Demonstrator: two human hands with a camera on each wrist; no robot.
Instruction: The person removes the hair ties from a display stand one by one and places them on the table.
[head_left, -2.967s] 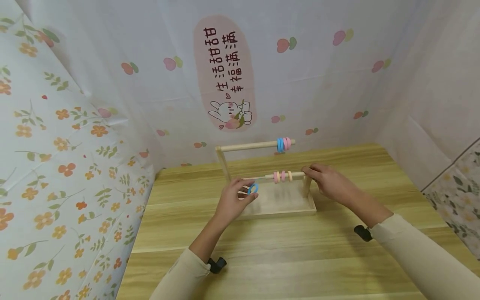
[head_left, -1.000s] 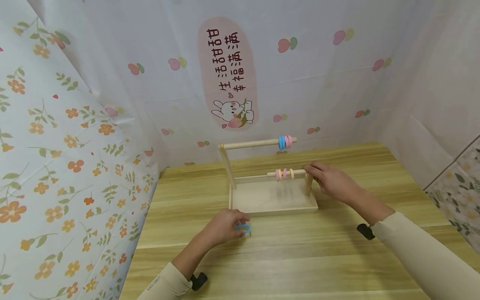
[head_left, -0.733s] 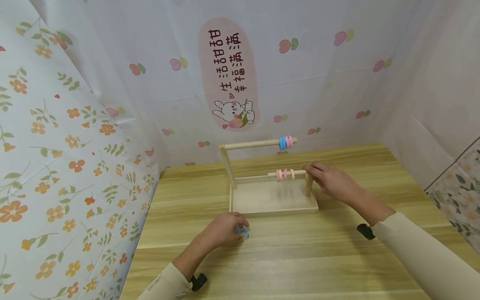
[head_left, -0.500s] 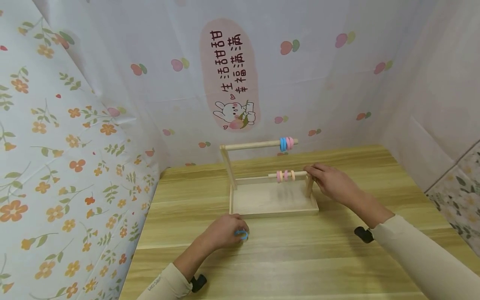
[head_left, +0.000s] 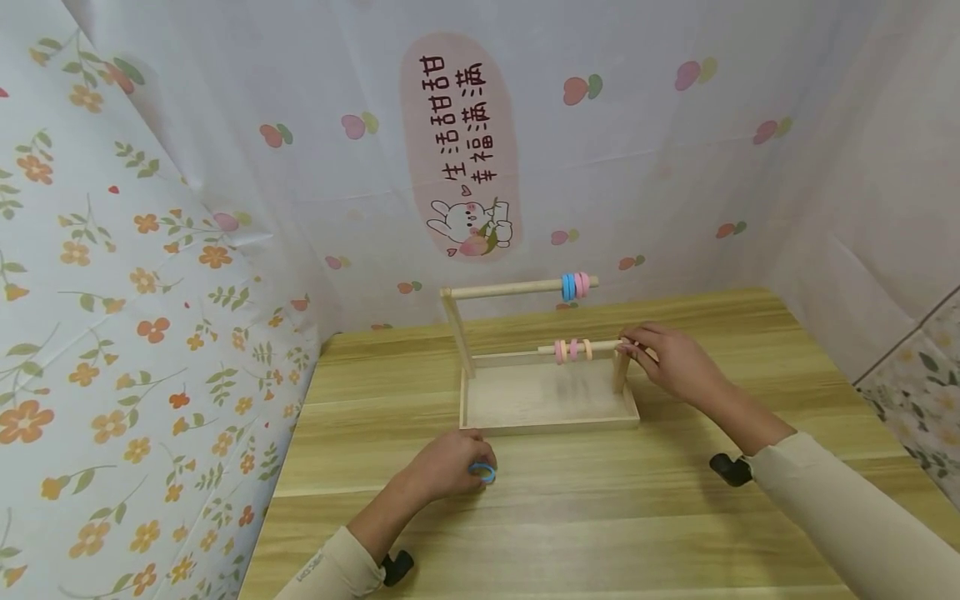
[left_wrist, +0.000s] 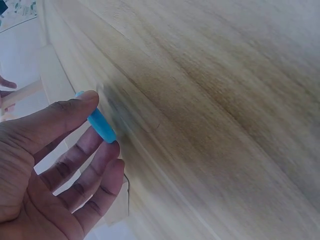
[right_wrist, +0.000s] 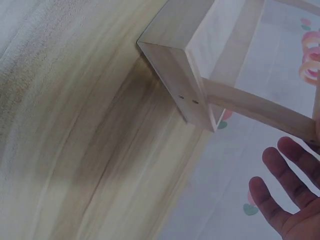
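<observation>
My left hand (head_left: 448,465) pinches a blue ring (left_wrist: 102,126) between thumb and fingertips, close over the table just outside the tray's front left corner. A light wooden rack (head_left: 510,396) stands beyond it: a shallow tray with a post at each end, each bearing one sideways rod. Blue rings (head_left: 567,287) and pink rings (head_left: 582,284) hang near the free end of the upper rod. Several pink and yellow rings (head_left: 560,352) sit on the lower rod. My right hand (head_left: 675,362) grips the top of the right post with thumb and forefinger, its other fingers loosely extended.
The wood-grain table (head_left: 570,517) carries the rack near its back edge. A white printed cloth (head_left: 645,183) hangs behind, and a flowered cloth (head_left: 150,333) borders the left side. The upper rod reaches across above the tray.
Three seconds ago the left hand held the blue ring at the lower rod's free end; it has since come down towards me, in front of the tray. The right hand's fingers shifted slightly.
</observation>
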